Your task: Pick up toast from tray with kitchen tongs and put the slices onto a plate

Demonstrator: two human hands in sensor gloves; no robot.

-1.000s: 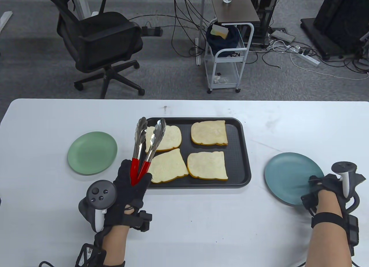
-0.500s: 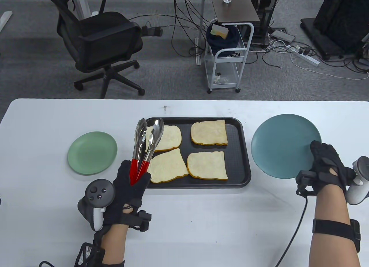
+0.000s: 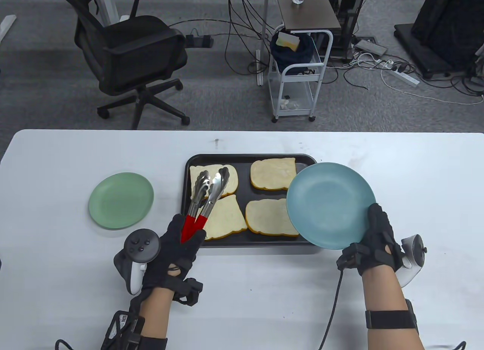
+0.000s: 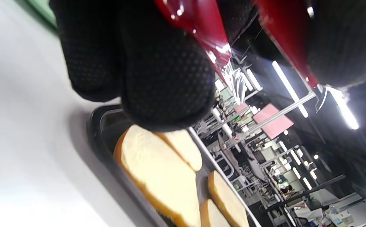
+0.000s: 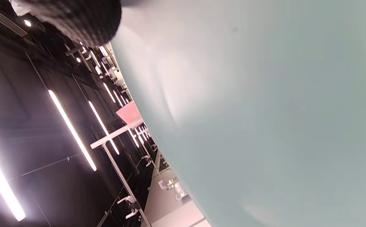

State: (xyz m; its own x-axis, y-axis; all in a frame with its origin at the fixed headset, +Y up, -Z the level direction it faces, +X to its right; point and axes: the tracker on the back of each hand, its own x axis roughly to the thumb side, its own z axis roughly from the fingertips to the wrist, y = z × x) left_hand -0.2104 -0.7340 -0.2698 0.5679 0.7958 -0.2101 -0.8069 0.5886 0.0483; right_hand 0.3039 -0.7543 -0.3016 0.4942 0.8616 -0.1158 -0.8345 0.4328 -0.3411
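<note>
A black tray (image 3: 242, 159) in the table's middle carries four toast slices (image 3: 270, 173). My left hand (image 3: 180, 244) grips the red handles of the metal tongs (image 3: 206, 191), whose tips stand slightly apart above the back-left slice (image 3: 230, 176). My right hand (image 3: 376, 240) holds a blue plate (image 3: 329, 204) by its near right rim, lifted over the tray's right edge and covering part of it. The left wrist view has the toast (image 4: 157, 173) below the red handles (image 4: 202, 22). The plate's pale underside (image 5: 258, 119) fills the right wrist view.
A green plate (image 3: 121, 199) lies on the white table (image 3: 75, 289) left of the tray. Beyond the table's far edge stand an office chair (image 3: 128, 55) and a white cart (image 3: 298, 73), with cables on the floor.
My right hand lifted the blue plate from the table's right side and carried it left over the tray's right edge. My left hand shifted the tongs right, over the back-left slice.
</note>
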